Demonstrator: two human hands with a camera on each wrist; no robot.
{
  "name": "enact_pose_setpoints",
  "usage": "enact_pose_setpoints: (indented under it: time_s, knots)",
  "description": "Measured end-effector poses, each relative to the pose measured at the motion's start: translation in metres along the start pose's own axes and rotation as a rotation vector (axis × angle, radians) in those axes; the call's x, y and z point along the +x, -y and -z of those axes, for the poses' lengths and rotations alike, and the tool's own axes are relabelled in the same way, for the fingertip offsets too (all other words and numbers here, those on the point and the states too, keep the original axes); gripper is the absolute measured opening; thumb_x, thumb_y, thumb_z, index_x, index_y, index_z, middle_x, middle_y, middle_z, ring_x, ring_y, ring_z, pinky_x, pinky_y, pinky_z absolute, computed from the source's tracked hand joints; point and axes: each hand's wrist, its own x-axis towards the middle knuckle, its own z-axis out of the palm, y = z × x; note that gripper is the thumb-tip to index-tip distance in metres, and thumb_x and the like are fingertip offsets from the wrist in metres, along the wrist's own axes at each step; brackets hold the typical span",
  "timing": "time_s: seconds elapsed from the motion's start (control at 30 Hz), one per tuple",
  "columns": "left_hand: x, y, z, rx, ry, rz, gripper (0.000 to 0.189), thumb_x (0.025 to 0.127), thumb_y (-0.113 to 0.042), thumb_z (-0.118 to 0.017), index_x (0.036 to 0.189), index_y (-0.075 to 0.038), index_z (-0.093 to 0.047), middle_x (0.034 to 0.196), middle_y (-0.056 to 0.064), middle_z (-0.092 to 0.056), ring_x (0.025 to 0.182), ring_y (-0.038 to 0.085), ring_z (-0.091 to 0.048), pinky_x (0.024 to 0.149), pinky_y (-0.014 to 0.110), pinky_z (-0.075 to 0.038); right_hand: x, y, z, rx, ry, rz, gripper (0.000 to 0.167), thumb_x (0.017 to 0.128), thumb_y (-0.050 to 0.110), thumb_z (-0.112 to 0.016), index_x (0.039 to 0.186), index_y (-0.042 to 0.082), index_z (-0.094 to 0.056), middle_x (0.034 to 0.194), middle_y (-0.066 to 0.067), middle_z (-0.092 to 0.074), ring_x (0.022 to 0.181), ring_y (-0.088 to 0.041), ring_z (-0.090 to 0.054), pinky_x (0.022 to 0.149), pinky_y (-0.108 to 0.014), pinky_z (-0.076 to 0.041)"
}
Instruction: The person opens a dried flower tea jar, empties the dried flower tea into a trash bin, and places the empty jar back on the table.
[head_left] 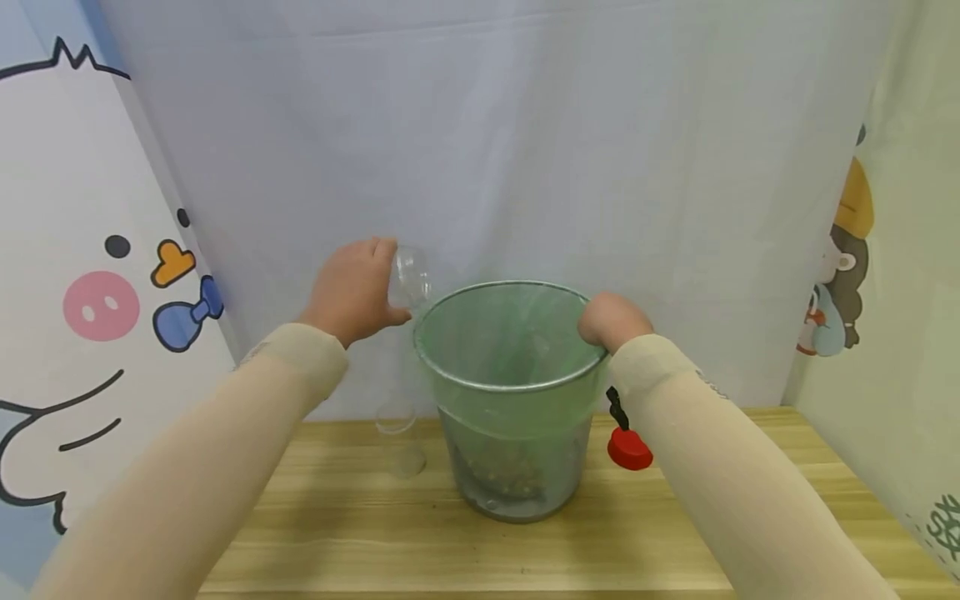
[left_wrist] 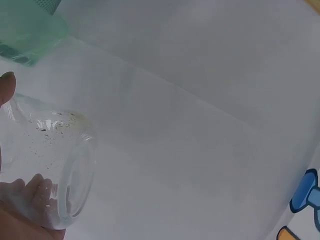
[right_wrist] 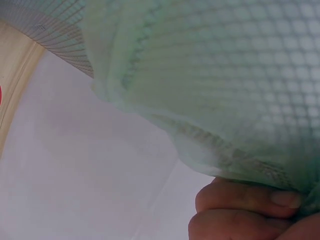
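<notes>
My left hand [head_left: 352,287] grips a clear jar [head_left: 410,277] and holds it tipped on its side, close beside the bin's left rim. Small brown specks cling to the inside of the jar [left_wrist: 55,132] in the left wrist view. The mesh waste bin [head_left: 517,492] is lined with a thin green bag [head_left: 502,408] folded down over its rim. Pale bits show low in the bin through its wall. At the right rim my right hand [head_left: 613,321] grips the bin's edge, with curled fingers [right_wrist: 245,202] bunching the bag there.
On the wooden table [head_left: 337,542], left of the bin, lie a clear ring-shaped piece [head_left: 395,431] and a small clear round piece [head_left: 408,461]. A red object [head_left: 628,450] with a black strap sits to the right. White cloth [head_left: 525,150] hangs behind, with printed sheets at both sides.
</notes>
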Motion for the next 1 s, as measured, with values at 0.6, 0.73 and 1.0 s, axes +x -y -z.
enact_pose_setpoints:
  time_s: [0.6,0.73,1.0]
  knots:
    - [-0.043,0.024,0.0,-0.639,0.105,0.309,0.1,0.078,-0.049,-0.088,0.15,-0.004,-0.036,0.143,0.016,-0.048,0.134,0.037,-0.045,0.101,0.06,-0.045,0.004,-0.002,0.0,-0.018,-0.004,0.015,0.034,0.105,0.007,-0.036,0.107,-0.007,-0.067,0.11,-0.023,-0.062,0.071,-0.023,-0.055,0.058,-0.031,-0.048]
    - [-0.055,0.032,-0.002,-0.733,0.12,0.348,0.108,0.079,-0.057,-0.086,0.154,-0.002,-0.03,0.145,0.016,-0.046,0.138,0.037,-0.043,0.103,0.06,-0.043,0.003,-0.001,0.0,-0.014,0.006,0.008,0.034,0.105,0.008,-0.036,0.107,-0.007,-0.067,0.112,-0.024,-0.061,0.069,-0.023,-0.054,0.057,-0.03,-0.047]
    - [-0.074,0.053,-0.01,-0.791,0.094,0.41,0.113,0.084,-0.061,-0.079,0.159,-0.001,-0.02,0.151,0.022,-0.038,0.138,0.043,-0.039,0.104,0.062,-0.042,0.0,-0.001,0.002,-0.019,0.006,0.005,0.035,0.106,0.009,-0.036,0.107,-0.006,-0.067,0.109,-0.022,-0.062,0.071,-0.023,-0.056,0.059,-0.03,-0.05]
